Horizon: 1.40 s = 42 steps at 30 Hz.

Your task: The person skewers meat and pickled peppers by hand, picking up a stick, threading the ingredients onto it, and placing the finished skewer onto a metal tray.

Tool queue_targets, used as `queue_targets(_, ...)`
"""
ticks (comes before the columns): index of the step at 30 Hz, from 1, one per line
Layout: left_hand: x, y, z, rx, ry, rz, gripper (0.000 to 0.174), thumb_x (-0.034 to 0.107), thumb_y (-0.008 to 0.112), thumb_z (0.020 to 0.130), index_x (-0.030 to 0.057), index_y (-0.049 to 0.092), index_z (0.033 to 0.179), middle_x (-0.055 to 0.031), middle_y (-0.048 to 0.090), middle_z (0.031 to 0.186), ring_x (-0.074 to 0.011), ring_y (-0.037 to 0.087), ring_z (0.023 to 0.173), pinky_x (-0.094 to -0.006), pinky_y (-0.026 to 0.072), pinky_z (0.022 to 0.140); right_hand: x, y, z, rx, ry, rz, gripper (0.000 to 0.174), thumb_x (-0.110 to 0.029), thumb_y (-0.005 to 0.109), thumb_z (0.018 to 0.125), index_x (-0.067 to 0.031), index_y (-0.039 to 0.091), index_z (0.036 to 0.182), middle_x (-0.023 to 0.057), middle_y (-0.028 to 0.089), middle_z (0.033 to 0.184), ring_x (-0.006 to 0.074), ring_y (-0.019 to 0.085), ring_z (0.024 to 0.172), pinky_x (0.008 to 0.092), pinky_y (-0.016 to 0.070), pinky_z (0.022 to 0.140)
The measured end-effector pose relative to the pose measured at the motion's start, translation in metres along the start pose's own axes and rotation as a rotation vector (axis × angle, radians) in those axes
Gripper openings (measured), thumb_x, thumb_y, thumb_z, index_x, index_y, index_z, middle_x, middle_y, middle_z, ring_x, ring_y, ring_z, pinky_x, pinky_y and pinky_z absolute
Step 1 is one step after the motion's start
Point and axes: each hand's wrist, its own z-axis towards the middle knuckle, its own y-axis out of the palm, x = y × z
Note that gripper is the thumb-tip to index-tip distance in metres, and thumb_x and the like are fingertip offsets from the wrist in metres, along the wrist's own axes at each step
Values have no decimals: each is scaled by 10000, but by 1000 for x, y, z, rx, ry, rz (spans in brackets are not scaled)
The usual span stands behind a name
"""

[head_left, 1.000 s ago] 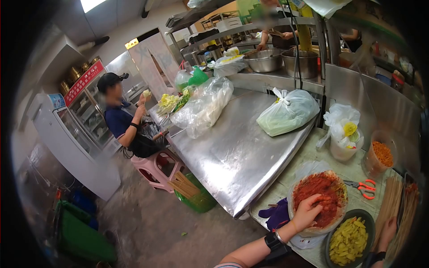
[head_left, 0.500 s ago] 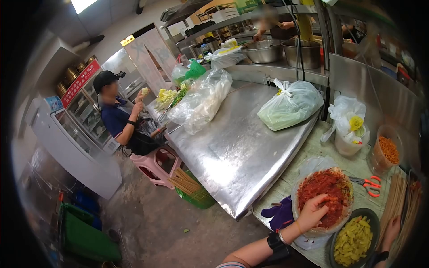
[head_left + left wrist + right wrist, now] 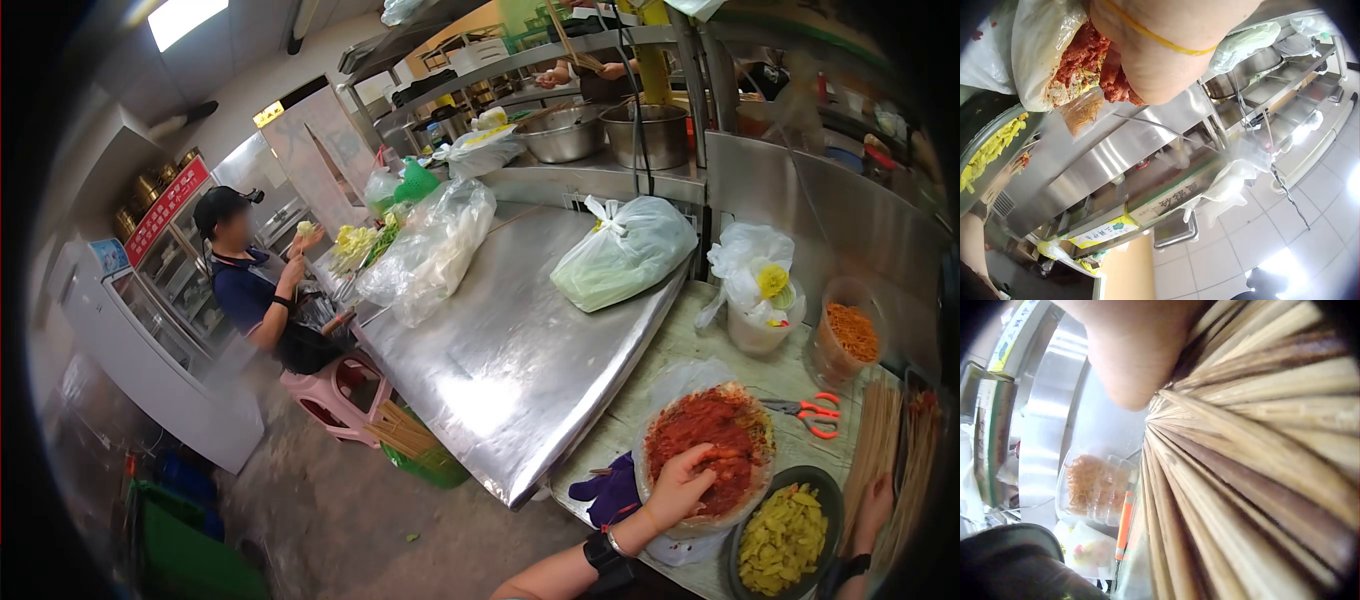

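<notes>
My left hand (image 3: 682,488) is in a plastic-lined bowl (image 3: 715,524), its bent fingers gripping the red, chunky meat mixture (image 3: 712,418). In the left wrist view, red meat (image 3: 1115,81) shows around the fingers, whose tips are hidden. At the right edge, my right hand (image 3: 874,512) lies among thin wooden skewers (image 3: 868,435). The right wrist view shows part of that hand (image 3: 1132,362) against the stick ends (image 3: 1241,456); its fingers are hidden, and I cannot tell whether they grip any. Between the hands stands a dark green bowl (image 3: 737,562) of yellow pieces (image 3: 780,542).
Orange-handled pliers (image 3: 822,415) lie behind the bowls, near a clear tub of orange shreds (image 3: 850,335). A purple glove (image 3: 612,490) sits left of the meat. A tied bag (image 3: 630,255) rests on the steel table (image 3: 480,340). Across it, a person (image 3: 250,280) sits holding food.
The head view has shifted slightly. My left hand stays in the meat, its fingers moving a little within it. My right hand remains by the skewers.
</notes>
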Motion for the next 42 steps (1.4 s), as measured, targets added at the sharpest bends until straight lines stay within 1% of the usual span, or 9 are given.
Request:
queue_targets(10, 6, 3, 1, 11, 55, 22, 337, -3, 510, 848, -20, 494, 1185, -6, 554, 1083, -57, 518, 911, -200, 433, 769, -5, 0, 0, 4, -14, -3, 134, -93, 460, 866, 19, 407, 814, 104, 384, 655, 165, 364, 590, 288, 340, 542)
queue_targets(13, 12, 7, 0, 8, 114, 16, 338, -4, 513, 840, -30, 500, 1177, -18, 556, 1075, -79, 518, 941, -217, 428, 802, -32, -15, -3, -116, 80, -66, 146, -107, 452, 882, 39, 458, 886, 94, 458, 734, 143, 438, 684, 259, 375, 633)
queue_targets(17, 14, 7, 0, -18, 101, -33, 332, -13, 499, 845, -29, 499, 1177, -21, 556, 1105, -85, 505, 1000, -223, 413, 857, -28, -14, 0, -142, 81, -112, 145, -108, 453, 882, 37, 452, 873, 105, 439, 716, 152, 426, 662, 261, 372, 621)
queue_targets(20, 10, 6, 0, -16, 95, -26, 336, -17, 494, 860, -8, 488, 1196, -2, 554, 1108, -55, 511, 968, -202, 429, 811, -10, -2, 0, 2, 0, -12, 133, -96, 473, 855, 9, 414, 797, 109, 392, 643, 169, 376, 578, 303, 348, 539)
queue_targets(26, -3, 2, 5, -8, 44, -66, 344, 7, 519, 853, -30, 491, 1194, -25, 547, 1129, -85, 504, 992, -226, 421, 842, 32, 19, 9, 69, -12, 44, 208, -83, 469, 874, 93, 485, 984, 165, 542, 791, 187, 530, 707, 285, 430, 658)
queue_targets(29, -1, 2, 3, -18, 29, -38, 354, 13, 521, 853, -33, 489, 1203, -25, 546, 1133, -83, 500, 992, -223, 417, 844, 42, 27, 9, 165, -58, 47, 196, -81, 471, 873, 84, 487, 977, 152, 531, 773, 183, 516, 690, 281, 421, 644)
queue_targets(30, 0, 3, 3, -27, 48, -40, 354, 13, 522, 852, -32, 489, 1202, -26, 546, 1133, -82, 499, 993, -222, 415, 844, 23, 16, 6, 168, -57, 46, 196, -81, 471, 873, 84, 487, 977, 152, 531, 773, 183, 516, 690, 281, 421, 644)
queue_targets(32, 0, 4, 3, -35, 66, -41, 355, 13, 523, 851, -32, 489, 1202, -27, 546, 1134, -81, 498, 994, -221, 414, 845, -13, -5, 0, -16, 54, -80, 176, -78, 473, 870, 72, 483, 962, 144, 512, 751, 185, 493, 668, 277, 407, 627)
queue_targets(42, 3, 4, 4, -21, 75, -35, 336, 2, 516, 847, -31, 498, 1180, -30, 555, 1113, -80, 500, 997, -222, 413, 847, 5, 4, 1, 24, -53, 34, 121, -75, 469, 863, 44, 449, 868, 142, 442, 698, 183, 417, 620, 284, 380, 581)
